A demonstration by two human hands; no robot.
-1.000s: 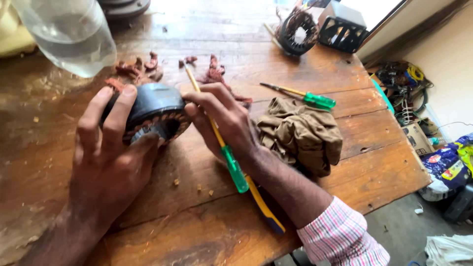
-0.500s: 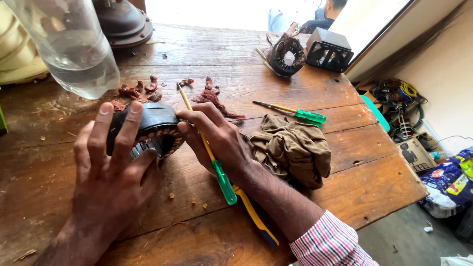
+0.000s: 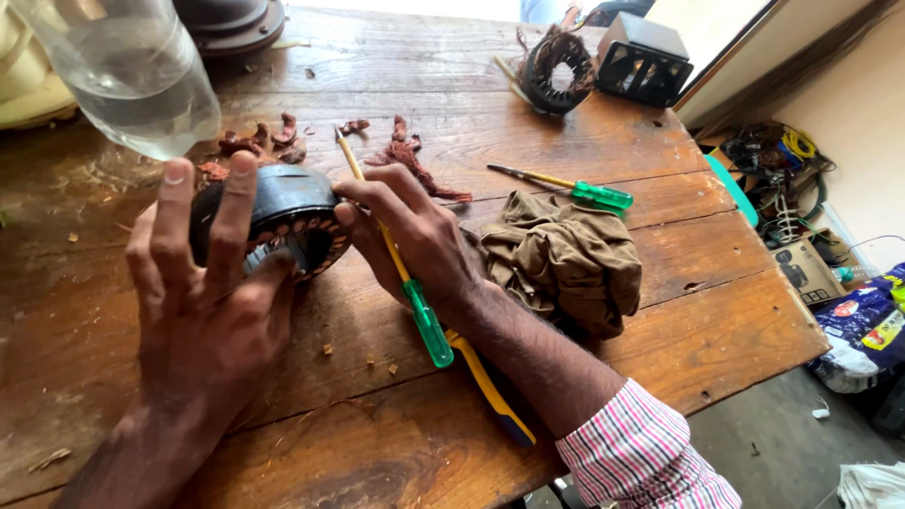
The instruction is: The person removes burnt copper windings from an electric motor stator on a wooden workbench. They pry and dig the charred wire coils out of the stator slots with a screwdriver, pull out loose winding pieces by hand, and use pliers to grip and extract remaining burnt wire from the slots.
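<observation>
Your left hand (image 3: 203, 283) wraps the motor stator (image 3: 273, 219) from the near side, fingers spread over its dark shell. Your right hand (image 3: 415, 236) touches the stator's right rim, pinning a green-handled screwdriver (image 3: 405, 283) under the palm — tip past the stator. Bare table (image 3: 660, 283) beyond the brown rag (image 3: 566, 259), right of the stator. Windings mostly hidden by fingers.

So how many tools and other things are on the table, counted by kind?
Screwdrivers with green handles: 2
Round motor parts with windings: 2
Brown cloth: 1
Clear plastic bottle: 1
Black box: 1
Blue and yellow tool handle: 1
Total: 8
</observation>
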